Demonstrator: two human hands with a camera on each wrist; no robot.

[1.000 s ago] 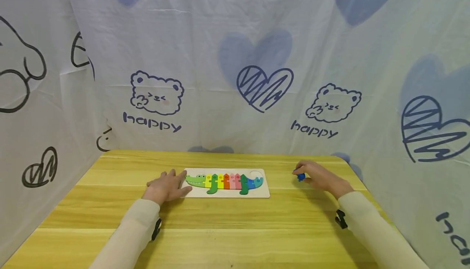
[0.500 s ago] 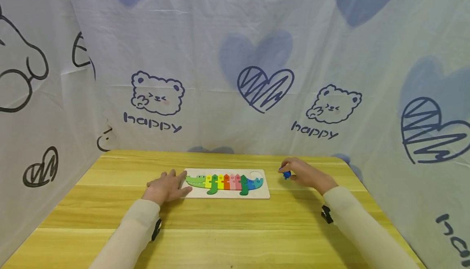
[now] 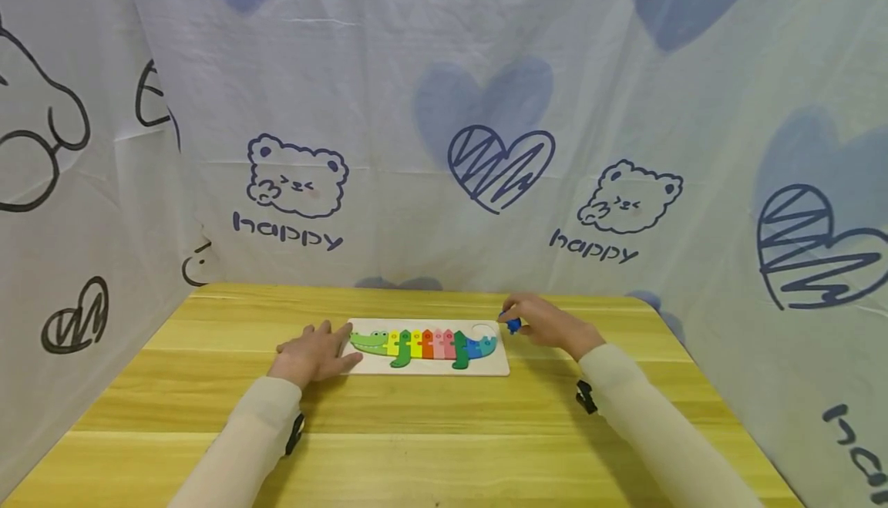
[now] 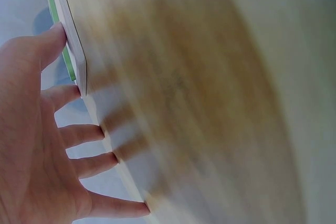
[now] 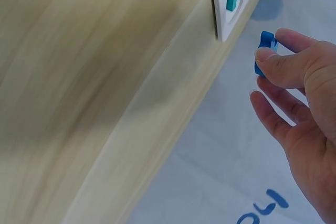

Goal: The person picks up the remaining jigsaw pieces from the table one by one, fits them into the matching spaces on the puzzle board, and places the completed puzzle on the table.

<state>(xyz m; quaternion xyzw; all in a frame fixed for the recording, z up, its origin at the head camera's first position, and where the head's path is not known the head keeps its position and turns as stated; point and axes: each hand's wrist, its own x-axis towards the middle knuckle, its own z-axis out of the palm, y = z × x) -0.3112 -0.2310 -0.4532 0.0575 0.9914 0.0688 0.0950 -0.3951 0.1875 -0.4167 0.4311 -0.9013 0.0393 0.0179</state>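
Observation:
A white puzzle board (image 3: 430, 368) lies on the table, with a colourful crocodile puzzle (image 3: 428, 344) set in it. Near the tail's right end, a curled recess (image 3: 483, 330) shows bare board. My left hand (image 3: 315, 354) rests at the board's left end, fingers spread; in the left wrist view its thumb (image 4: 54, 40) touches the board's edge and the other fingertips reach the table. My right hand (image 3: 551, 324) pinches a small blue puzzle piece (image 5: 266, 51) between thumb and fingers, just above the board's right end.
The wooden table (image 3: 388, 446) has a white cloth (image 3: 388, 246) with bear and heart drawings hanging behind it. More of this printed cloth hangs along the left and right sides.
My right hand has moved left with the blue puzzle piece, from the table's right part to the board's right end. The left hand and the board stay in place.

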